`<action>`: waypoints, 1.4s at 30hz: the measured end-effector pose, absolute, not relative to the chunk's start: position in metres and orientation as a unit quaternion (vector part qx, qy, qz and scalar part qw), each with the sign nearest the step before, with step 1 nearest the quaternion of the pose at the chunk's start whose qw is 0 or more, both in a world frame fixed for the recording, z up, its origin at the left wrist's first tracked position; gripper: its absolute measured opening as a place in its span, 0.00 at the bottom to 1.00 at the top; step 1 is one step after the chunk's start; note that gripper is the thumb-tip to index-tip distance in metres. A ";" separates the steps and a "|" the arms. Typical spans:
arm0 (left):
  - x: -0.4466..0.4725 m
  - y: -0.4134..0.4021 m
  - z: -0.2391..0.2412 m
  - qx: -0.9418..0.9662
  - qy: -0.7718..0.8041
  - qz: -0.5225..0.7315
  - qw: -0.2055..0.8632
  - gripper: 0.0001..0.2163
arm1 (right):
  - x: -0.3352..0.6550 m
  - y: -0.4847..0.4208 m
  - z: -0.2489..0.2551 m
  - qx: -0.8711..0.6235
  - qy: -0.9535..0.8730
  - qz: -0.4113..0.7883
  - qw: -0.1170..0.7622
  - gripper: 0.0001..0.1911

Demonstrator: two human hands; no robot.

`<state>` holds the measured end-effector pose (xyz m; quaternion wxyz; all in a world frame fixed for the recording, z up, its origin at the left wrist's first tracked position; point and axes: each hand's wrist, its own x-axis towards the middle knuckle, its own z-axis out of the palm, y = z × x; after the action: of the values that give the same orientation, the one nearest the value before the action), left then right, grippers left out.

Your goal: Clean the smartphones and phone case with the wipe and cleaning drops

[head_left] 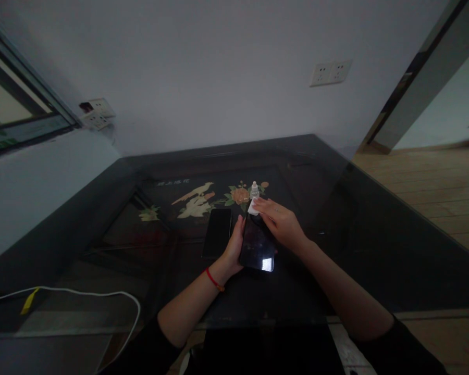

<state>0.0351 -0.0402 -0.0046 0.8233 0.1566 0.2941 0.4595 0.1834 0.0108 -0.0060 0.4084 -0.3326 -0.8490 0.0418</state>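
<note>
My left hand [233, 249] grips the left edge of a dark phone [258, 247], holding it tilted above the table. My right hand [279, 221] rests on the phone's upper end, its fingers pressing a small white wipe [252, 208] against the screen. A second dark phone [218, 232] lies flat on the table just left of my left hand. A small clear bottle [254, 189] stands upright right behind the wipe.
The dark glass-topped table [355, 229] has a painted bird and flowers [203, 200] under the glass. A white cable [101, 297] curls over the near left corner. Wall sockets [330, 72] sit above the table. Wooden floor [426, 182] lies to the right.
</note>
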 end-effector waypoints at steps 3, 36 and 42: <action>0.034 -0.038 -0.004 0.152 0.293 0.464 0.822 0.26 | 0.183 0.010 -0.005 -0.279 -0.881 0.055 0.379 0.18; 0.020 -0.025 0.000 0.114 0.329 0.528 0.774 0.22 | 0.188 0.013 -0.007 -0.280 -0.886 0.124 0.347 0.18; 0.018 -0.025 -0.001 0.135 0.349 0.515 0.771 0.18 | 0.190 0.015 -0.005 -0.324 -0.857 0.171 0.361 0.16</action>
<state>0.0181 -0.0248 -0.0006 0.7711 0.1354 0.3492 0.5150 0.1905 0.0145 -0.0049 0.3610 -0.3243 -0.8574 0.1713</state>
